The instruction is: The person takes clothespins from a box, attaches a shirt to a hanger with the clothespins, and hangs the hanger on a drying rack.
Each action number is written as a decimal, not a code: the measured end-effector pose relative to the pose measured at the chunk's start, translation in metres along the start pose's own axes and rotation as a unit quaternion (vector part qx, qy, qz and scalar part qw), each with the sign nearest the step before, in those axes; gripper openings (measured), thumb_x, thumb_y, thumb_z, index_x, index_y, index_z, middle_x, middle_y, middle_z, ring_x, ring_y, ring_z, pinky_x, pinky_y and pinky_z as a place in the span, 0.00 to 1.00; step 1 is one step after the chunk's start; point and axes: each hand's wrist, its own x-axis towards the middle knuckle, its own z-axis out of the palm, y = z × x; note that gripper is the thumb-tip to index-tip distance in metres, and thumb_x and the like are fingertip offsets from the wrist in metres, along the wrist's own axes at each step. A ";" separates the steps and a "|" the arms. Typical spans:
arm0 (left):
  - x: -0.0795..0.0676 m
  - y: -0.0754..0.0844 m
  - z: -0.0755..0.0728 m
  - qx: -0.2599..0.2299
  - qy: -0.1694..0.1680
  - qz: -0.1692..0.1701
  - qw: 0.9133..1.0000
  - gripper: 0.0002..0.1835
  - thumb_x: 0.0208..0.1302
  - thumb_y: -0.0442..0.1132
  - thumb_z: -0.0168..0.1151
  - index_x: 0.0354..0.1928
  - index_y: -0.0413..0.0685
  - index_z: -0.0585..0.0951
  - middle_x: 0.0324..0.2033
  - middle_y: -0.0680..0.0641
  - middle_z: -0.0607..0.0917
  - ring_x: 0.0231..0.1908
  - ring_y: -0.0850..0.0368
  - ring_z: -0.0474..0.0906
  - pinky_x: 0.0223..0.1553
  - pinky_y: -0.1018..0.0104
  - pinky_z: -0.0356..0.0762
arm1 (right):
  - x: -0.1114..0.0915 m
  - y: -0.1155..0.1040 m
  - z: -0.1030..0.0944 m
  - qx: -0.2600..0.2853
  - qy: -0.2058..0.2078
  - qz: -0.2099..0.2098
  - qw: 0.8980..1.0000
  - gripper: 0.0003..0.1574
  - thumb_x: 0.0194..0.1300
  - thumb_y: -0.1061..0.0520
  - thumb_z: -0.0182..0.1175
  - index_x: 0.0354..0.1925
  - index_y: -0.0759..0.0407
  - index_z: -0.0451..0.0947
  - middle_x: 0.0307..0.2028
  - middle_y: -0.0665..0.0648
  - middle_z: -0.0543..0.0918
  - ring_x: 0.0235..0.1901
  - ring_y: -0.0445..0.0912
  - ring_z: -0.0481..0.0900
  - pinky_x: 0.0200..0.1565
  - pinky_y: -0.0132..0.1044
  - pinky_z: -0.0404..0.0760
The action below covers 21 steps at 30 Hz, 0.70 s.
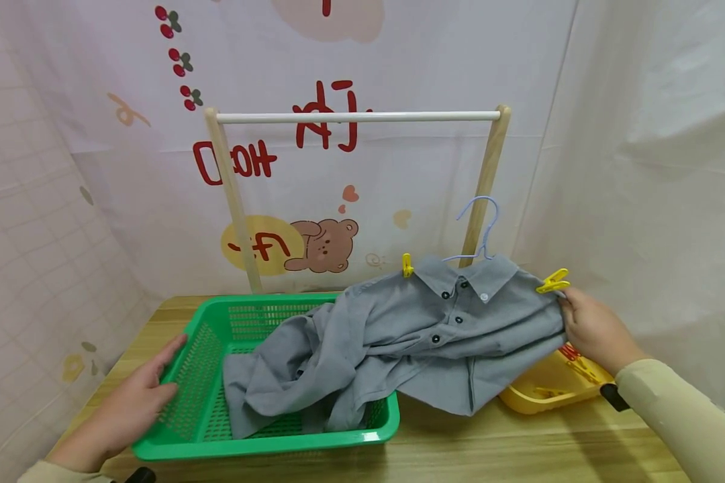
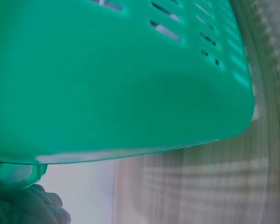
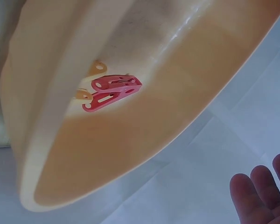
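A grey button-up shirt [image 1: 459, 335] lies across the green plastic basket [image 1: 266, 443], its lower part bunched inside. A light blue wire hanger [image 1: 492, 221] sticks up from its collar. One yellow clothespin [image 1: 407, 265] is on the left shoulder, another yellow clothespin [image 1: 554, 282] on the right. My right hand [image 1: 601, 332] holds the shirt's right shoulder edge, just below that clothespin. In the right wrist view its fingertips [image 3: 259, 196] show without cloth. My left hand [image 1: 133, 402] grips the basket's left rim, thumb over the inner side; its fingers [image 2: 32, 205] appear below the rim.
A yellow bin [image 1: 538, 402] with red clothespins [image 3: 114, 88] and yellow ones stands under my right forearm, partly hidden by the shirt. Behind stands a wooden rack with a white bar [image 1: 356, 117]. A printed curtain [image 1: 429, 181] hangs behind the wood-grain table [image 1: 489, 449].
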 end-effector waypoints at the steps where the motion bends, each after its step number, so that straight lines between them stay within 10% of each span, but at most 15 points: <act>1: 0.000 -0.002 -0.001 0.016 0.003 0.002 1.000 0.44 0.73 0.25 0.49 0.85 0.42 0.40 0.80 0.23 0.47 0.53 0.51 0.79 0.39 0.69 0.82 | 0.000 0.000 0.000 0.000 0.001 -0.001 1.000 0.16 0.86 0.58 0.38 0.48 0.65 0.71 0.28 0.60 0.75 0.31 0.55 0.75 0.36 0.51 0.72; 10: 0.003 -0.011 -0.010 0.093 -0.007 -0.001 0.996 0.43 0.76 0.29 0.49 0.85 0.40 0.40 0.80 0.22 0.48 0.72 0.27 0.59 0.45 0.84 0.68 | 0.000 0.004 -0.001 0.010 0.001 0.002 1.000 0.18 0.86 0.58 0.38 0.54 0.68 0.72 0.37 0.69 0.81 0.35 0.60 0.77 0.37 0.53 0.73; 14: 0.002 -0.012 -0.014 0.099 -0.018 -0.001 0.995 0.41 0.80 0.32 0.47 0.85 0.41 0.38 0.81 0.23 0.44 0.77 0.20 0.47 0.62 0.90 0.51 | -0.001 0.009 -0.001 0.004 0.013 0.002 1.000 0.18 0.85 0.59 0.39 0.56 0.68 0.72 0.43 0.76 0.82 0.40 0.68 0.80 0.41 0.63 0.77; 18: -0.001 -0.012 -0.018 0.124 -0.028 0.000 0.992 0.40 0.83 0.39 0.47 0.85 0.43 0.38 0.81 0.24 0.42 0.77 0.17 0.42 0.74 0.75 0.31 | -0.001 0.012 -0.002 0.003 0.017 0.001 1.000 0.18 0.85 0.59 0.39 0.55 0.68 0.73 0.39 0.73 0.81 0.37 0.64 0.79 0.39 0.59 0.76; 21: -0.003 -0.009 -0.023 0.144 -0.042 0.006 0.989 0.41 0.84 0.43 0.50 0.85 0.43 0.40 0.81 0.24 0.41 0.77 0.15 0.42 0.81 0.55 0.35 | 0.000 0.012 -0.003 0.007 0.009 0.003 1.000 0.19 0.86 0.58 0.37 0.52 0.68 0.73 0.33 0.65 0.79 0.33 0.57 0.76 0.36 0.52 0.72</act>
